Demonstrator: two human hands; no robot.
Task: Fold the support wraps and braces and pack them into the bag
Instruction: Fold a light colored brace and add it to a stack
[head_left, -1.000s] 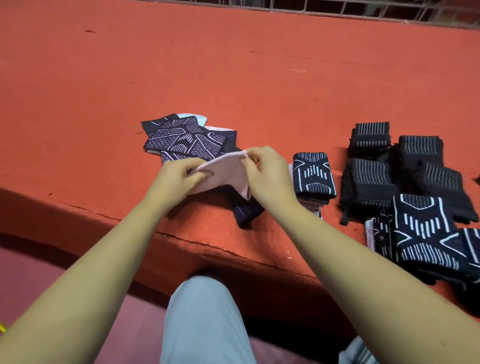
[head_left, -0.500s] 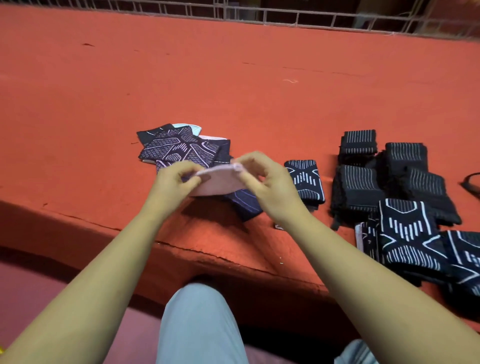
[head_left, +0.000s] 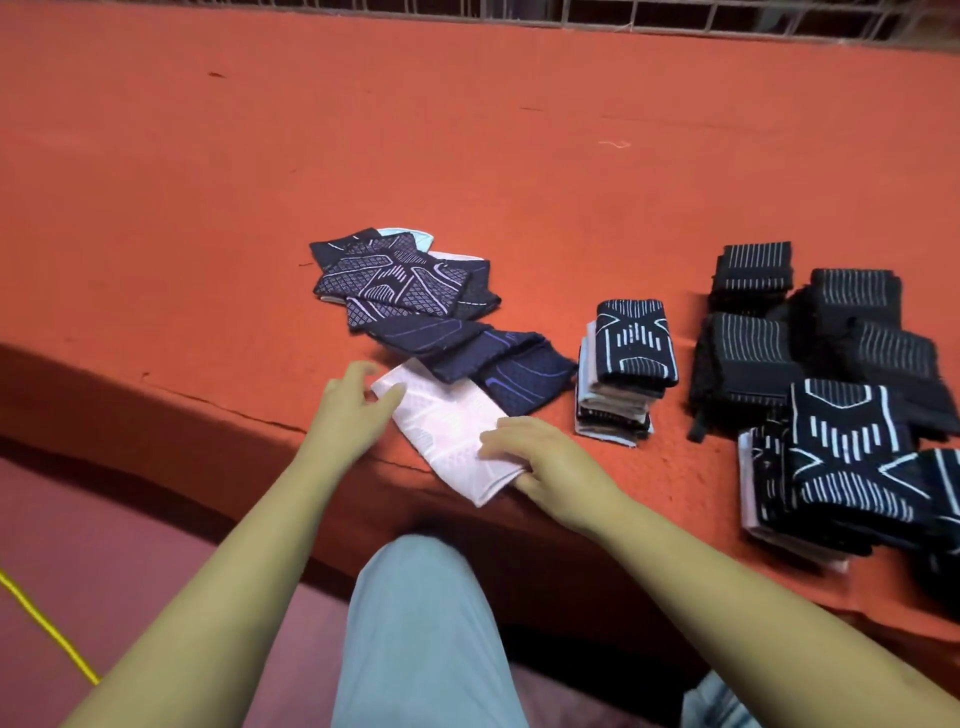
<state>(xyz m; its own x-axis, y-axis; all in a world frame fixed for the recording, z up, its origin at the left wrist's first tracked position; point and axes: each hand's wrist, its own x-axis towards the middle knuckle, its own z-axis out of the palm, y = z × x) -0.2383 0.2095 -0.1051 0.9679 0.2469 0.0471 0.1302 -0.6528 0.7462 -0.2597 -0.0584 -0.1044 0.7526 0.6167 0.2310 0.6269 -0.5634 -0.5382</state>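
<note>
One view only is given, from the head. In it a pink wrap (head_left: 447, 436) is laid flat at the near edge of the orange surface (head_left: 467, 156), just in front of the person's knee, presumably so that it can be smoothed and creased against something firm. Its far corner is touched by the left hand (head_left: 348, 410), whose fingers (head_left: 387, 397) are loosely spread and released, grasping nothing. Its near right edge is pressed down by the right hand (head_left: 545, 457), the fingers (head_left: 498, 441) lying straight on the cloth; whether the thumb is tucked under the edge cannot be told. The wrap is thus pinned at opposite ends, which should keep it square for folding.

Behind it, partly touching it, the loose dark wraps (head_left: 410, 296) are fanned out unfolded. To the right a folded stack (head_left: 623, 374) is kept apart, and further right the black braces (head_left: 831, 364) are heaped. No bag is seen, so packing is judged not yet begun.
</note>
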